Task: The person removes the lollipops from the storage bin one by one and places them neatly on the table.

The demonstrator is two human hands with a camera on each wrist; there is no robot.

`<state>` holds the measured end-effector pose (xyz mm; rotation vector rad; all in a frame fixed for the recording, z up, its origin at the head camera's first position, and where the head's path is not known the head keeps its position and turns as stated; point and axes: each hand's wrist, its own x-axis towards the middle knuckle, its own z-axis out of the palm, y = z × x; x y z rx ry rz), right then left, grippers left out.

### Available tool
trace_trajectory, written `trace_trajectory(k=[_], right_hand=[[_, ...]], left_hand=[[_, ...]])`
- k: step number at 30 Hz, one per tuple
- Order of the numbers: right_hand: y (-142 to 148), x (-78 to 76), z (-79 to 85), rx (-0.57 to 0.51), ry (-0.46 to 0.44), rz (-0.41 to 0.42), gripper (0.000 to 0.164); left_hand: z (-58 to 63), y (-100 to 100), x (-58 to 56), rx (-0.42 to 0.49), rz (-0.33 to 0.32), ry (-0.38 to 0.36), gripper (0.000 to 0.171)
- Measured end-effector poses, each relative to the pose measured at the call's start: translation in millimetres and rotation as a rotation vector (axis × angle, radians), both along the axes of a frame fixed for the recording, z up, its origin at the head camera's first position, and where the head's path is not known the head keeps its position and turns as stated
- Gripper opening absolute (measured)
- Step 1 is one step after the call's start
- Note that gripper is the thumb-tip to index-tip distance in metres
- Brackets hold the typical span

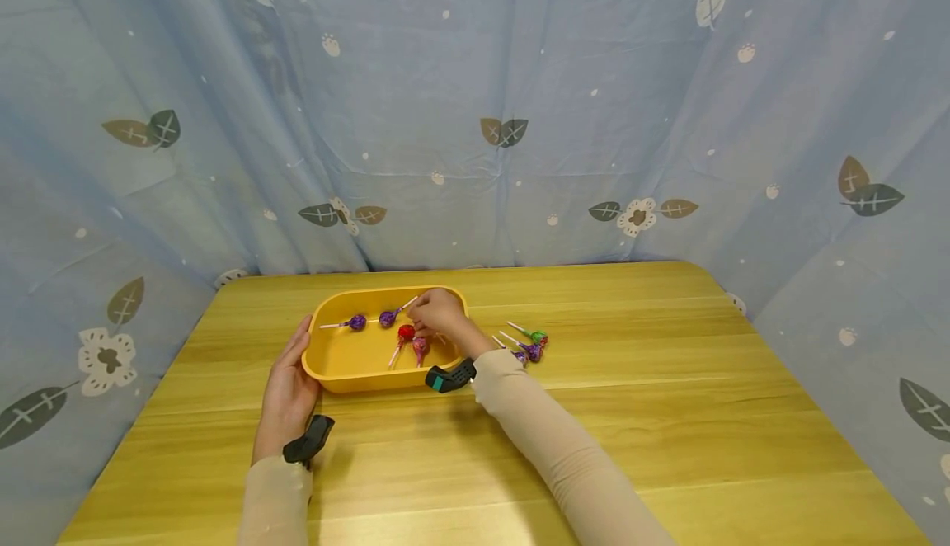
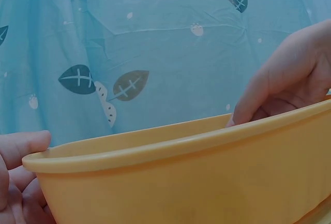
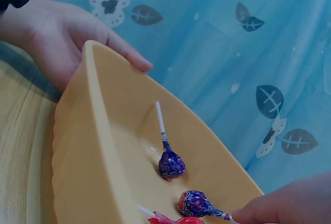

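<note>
A blue curtain (image 1: 512,59) with leaves and flowers hangs behind, a wooden table (image 1: 668,447) spreads before it; from the head, here's the left hand (image 1: 289,389) holding its end of the yellow tray (image 1: 331,358); the right hand (image 1: 441,315) is down in the other end; just left of those right fingers lies a purple lollipop (image 1: 387,318), stick angled up to them; farther over, nearer the left hand, a second purple lollipop (image 1: 358,322); just on the person's side of the right hand, a red lollipop (image 1: 406,332) and a pinkish lollipop (image 1: 420,346); out on the table, right of that wrist, a green-wrapped lollipop (image 1: 538,337) beside more purple ones.

Over to the left wrist; a left-hand digit rests at the rim, others sit outside below it; across from them the right hand reaches in, fingers bent, tips hidden by the near wall.

Now the right wrist; the closer purple lollipop's stick end meets a right fingertip; pinched or merely touched, I cannot tell; beyond it, the left hand cups the tray's far corner.
</note>
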<state>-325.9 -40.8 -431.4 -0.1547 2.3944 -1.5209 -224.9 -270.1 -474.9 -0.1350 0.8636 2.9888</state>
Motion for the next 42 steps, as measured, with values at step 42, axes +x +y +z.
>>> trace_trajectory(k=[42], right_hand=[[-21,1.8,-9.5,0.355,0.204,0.139,0.008]], left_hand=[[0.0,1,1.3,0.013,0.002,0.005,0.050]])
